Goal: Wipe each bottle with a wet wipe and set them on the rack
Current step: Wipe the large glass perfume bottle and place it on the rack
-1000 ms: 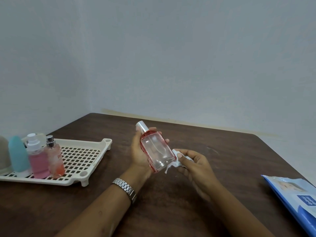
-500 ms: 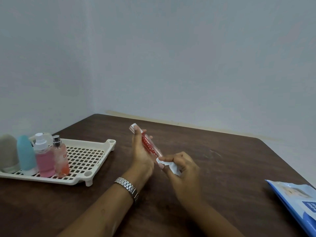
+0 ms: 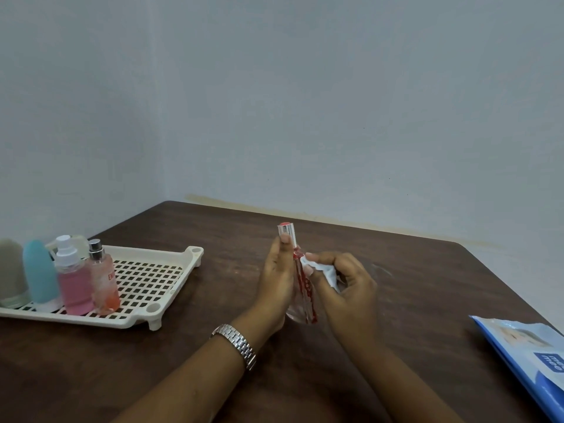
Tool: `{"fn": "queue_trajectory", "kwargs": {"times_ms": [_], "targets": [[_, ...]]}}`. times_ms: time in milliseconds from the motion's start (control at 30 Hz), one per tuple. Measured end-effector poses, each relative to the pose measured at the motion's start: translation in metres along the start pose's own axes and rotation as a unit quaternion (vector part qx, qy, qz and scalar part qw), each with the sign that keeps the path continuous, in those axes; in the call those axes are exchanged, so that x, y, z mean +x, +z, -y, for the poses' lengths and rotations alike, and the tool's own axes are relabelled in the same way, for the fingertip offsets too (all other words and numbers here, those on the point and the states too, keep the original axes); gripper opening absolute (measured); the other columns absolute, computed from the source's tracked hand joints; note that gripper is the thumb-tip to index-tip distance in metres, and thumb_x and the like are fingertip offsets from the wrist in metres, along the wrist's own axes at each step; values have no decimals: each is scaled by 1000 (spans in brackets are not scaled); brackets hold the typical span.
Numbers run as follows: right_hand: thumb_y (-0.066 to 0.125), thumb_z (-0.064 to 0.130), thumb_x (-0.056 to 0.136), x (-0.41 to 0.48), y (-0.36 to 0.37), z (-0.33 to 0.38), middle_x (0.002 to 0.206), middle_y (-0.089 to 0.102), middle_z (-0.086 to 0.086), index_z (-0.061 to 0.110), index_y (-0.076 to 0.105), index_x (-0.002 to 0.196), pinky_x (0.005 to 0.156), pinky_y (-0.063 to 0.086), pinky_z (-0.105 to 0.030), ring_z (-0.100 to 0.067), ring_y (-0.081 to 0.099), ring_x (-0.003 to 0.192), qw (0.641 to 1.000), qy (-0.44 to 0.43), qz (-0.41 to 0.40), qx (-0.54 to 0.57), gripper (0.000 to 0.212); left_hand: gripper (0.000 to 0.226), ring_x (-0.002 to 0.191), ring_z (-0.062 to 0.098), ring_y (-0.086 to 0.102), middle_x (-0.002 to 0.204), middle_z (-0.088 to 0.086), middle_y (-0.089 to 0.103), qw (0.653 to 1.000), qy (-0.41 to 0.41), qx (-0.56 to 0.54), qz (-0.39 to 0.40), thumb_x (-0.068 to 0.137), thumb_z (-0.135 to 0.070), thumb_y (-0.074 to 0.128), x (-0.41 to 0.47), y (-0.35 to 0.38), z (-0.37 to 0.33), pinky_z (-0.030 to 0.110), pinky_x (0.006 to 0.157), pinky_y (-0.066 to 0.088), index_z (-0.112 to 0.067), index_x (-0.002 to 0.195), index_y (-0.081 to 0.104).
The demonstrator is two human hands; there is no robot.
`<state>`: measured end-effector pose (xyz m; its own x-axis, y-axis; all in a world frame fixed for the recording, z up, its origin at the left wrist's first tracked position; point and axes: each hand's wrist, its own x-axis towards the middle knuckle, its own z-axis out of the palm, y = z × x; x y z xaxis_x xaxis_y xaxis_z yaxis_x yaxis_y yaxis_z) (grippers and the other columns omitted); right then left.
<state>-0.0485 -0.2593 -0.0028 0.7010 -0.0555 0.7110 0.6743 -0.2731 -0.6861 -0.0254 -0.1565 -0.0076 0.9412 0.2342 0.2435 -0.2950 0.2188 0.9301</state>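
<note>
My left hand [image 3: 276,285] grips a clear glass bottle [image 3: 303,288] with red edges and a silver cap, held upright over the middle of the table and seen edge-on. Its thumb lies against the cap. My right hand [image 3: 348,288] pinches a crumpled white wet wipe [image 3: 325,271] and presses it against the bottle's upper right side. At the left stands a cream perforated rack [image 3: 143,279] carrying several bottles: a grey one [image 3: 10,273], a light blue one [image 3: 39,273], a pink spray bottle [image 3: 73,279] and a peach perfume bottle [image 3: 103,279].
A blue pack of wet wipes [image 3: 531,358] lies at the table's right front edge. The dark wooden table [image 3: 427,300] sits in a corner, with grey walls behind and to the left. The right half of the rack holds no bottles.
The bottle has turned from face-on to edge-on and now stands more upright. My right hand has slid the wipe up from the bottle's lower part to near its neck.
</note>
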Motion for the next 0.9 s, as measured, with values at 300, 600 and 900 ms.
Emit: {"fn": "queue_trajectory", "kwargs": {"times_ms": [300, 600, 900], "targets": [[64, 14, 87, 8, -7, -4, 94, 68, 6, 22, 73, 92, 77, 55, -33, -9, 65, 91, 998, 37, 45, 33, 14, 43, 96, 3, 56, 111, -2, 60, 994, 44, 103, -6, 76, -67, 19, -6, 0, 0, 18, 74, 42, -41, 87, 51], [68, 8, 82, 14, -18, -9, 88, 72, 1, 16, 75, 86, 73, 55, -24, -11, 67, 85, 991, 76, 100, 54, 11, 41, 93, 0, 52, 100, -15, 46, 969, 149, 197, 20, 81, -70, 15, -3, -6, 8, 10, 75, 41, -45, 89, 47], [71, 4, 78, 17, -23, -13, 79, 71, 1, 16, 71, 79, 65, 55, -31, -15, 66, 74, 993, 98, 52, 51, 12, 64, 103, -5, 46, 112, -15, 41, 955, 166, 232, 82, 68, -91, 10, -9, -4, 14, 17, 86, 42, -52, 108, 40]]}}
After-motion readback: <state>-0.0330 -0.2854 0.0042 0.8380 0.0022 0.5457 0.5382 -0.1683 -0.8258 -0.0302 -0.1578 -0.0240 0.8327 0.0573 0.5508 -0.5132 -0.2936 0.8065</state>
